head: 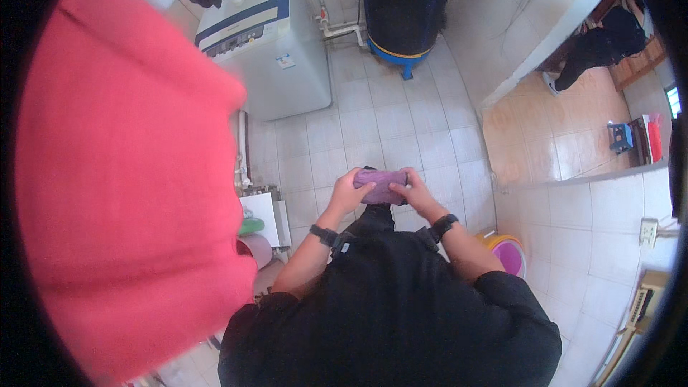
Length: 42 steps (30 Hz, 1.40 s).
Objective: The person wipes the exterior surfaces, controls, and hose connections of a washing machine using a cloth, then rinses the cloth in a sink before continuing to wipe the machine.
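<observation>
A folded or rolled purple cloth (380,185) is held between my two hands, just in front of my body and above the tiled floor. My left hand (352,192) grips its left end, with the thumb on top. The right end is gripped by my right hand (414,192), its thumb also lying on the cloth. The fingers underneath are mostly hidden. I wear a black band on each wrist.
A large red cloth (134,172) hangs close on the left. Ahead stand a washing machine (285,64) and a dark cylindrical tank (406,5) on blue legs. Nearby at right is a yellow-rimmed tub (508,258). Through an opening, a person (591,54) and blue stool (621,138) appear.
</observation>
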Available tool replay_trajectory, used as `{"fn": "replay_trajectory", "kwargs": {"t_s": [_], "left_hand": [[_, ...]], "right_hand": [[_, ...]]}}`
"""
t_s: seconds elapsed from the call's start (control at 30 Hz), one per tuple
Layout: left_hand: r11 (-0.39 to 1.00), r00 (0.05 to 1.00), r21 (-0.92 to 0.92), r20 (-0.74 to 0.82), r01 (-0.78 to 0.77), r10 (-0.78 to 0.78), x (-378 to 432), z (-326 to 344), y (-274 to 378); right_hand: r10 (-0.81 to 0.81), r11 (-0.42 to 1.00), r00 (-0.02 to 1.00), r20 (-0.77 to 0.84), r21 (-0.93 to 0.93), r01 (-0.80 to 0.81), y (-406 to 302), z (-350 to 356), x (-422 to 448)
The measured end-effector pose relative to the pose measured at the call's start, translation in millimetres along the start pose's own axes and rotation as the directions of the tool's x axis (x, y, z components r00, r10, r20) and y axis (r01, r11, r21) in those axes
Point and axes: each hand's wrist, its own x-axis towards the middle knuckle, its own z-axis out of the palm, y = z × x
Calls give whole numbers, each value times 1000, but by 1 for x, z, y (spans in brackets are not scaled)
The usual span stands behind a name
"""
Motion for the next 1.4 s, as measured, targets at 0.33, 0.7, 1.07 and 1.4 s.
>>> {"fn": "replay_trajectory", "kwargs": {"t_s": [0.33, 0.7, 1.07, 1.4], "left_hand": [[979, 964, 139, -200, -148, 174, 207, -63, 47], [904, 831, 351, -555, 245, -10, 359, -202, 68], [646, 803, 652, -588, 398, 99, 491, -284, 71], [737, 836, 621, -531, 269, 142, 565, -327, 72]], "right_hand": [[-198, 936, 950, -241, -335, 111, -127, -5, 177], [-214, 913, 969, 125, -326, 244, -188, 80, 453], [-228, 951, 972, 55, -204, 234, -241, 203, 593], [-415, 845, 907, -63, -395, 360, -277, 213, 658]]}}
